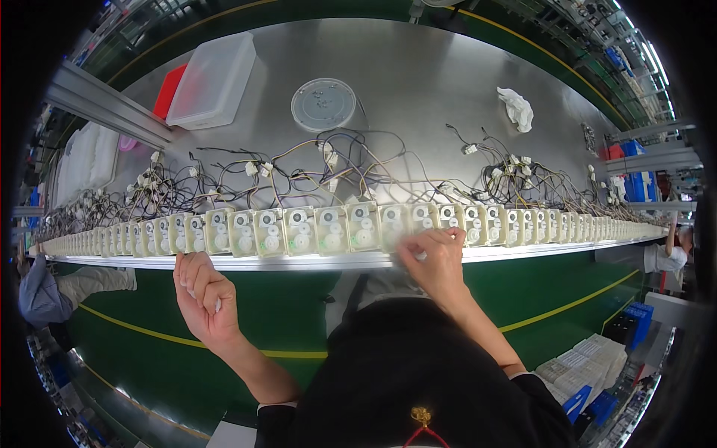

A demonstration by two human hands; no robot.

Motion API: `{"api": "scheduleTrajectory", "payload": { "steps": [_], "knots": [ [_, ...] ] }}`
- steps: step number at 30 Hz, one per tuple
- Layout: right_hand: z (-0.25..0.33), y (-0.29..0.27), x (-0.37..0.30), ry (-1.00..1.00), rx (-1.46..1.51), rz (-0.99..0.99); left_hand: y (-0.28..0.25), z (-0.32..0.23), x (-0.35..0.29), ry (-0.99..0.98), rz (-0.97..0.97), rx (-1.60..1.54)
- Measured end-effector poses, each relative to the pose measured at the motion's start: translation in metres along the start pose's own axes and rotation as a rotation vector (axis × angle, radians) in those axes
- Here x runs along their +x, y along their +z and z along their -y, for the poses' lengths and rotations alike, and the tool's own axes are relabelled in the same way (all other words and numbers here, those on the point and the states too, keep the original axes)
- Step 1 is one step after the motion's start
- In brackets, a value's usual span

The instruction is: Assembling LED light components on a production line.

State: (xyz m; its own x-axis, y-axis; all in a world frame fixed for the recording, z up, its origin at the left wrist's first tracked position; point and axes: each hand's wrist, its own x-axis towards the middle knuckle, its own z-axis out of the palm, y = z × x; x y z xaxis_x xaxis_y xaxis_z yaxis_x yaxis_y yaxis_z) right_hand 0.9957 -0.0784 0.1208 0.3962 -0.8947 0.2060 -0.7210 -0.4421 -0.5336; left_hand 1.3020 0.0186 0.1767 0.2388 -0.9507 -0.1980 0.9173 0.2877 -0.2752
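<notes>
A long row of pale, open-fronted plastic housings [302, 233] runs along the table's near edge, each with white gears inside. Several in the middle show a green tint low down. My left hand [205, 295] is closed in front of the row at left, fingers curled, with small white pieces showing between them. My right hand [439, 261] is raised against the housings right of the middle, thumb and fingers pinched together and slightly blurred. A bit of white shows in that palm; whatever is at the fingertips is too small to make out.
Wires with white connectors [267, 169] trail behind the housings. A round tub [323, 104] of small metal parts, a translucent bin [213, 81], a red bin [170, 91] and crumpled white cloth or paper [515, 110] lie on the metal table [426, 89]. Other people [46, 290] stand at both ends.
</notes>
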Motion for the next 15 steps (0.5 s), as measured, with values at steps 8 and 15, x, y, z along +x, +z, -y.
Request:
{"api": "scheduleTrajectory", "payload": {
  "steps": [8,15],
  "knots": [
    [-0.001,-0.002,-0.001,0.017,-0.009,-0.011,-0.001,0.000,0.005,-0.019,-0.008,-0.001],
    [-0.021,-0.032,-0.006,0.207,-0.025,-0.119,0.002,-0.004,0.004,-0.013,0.011,0.009]
  ]
}}
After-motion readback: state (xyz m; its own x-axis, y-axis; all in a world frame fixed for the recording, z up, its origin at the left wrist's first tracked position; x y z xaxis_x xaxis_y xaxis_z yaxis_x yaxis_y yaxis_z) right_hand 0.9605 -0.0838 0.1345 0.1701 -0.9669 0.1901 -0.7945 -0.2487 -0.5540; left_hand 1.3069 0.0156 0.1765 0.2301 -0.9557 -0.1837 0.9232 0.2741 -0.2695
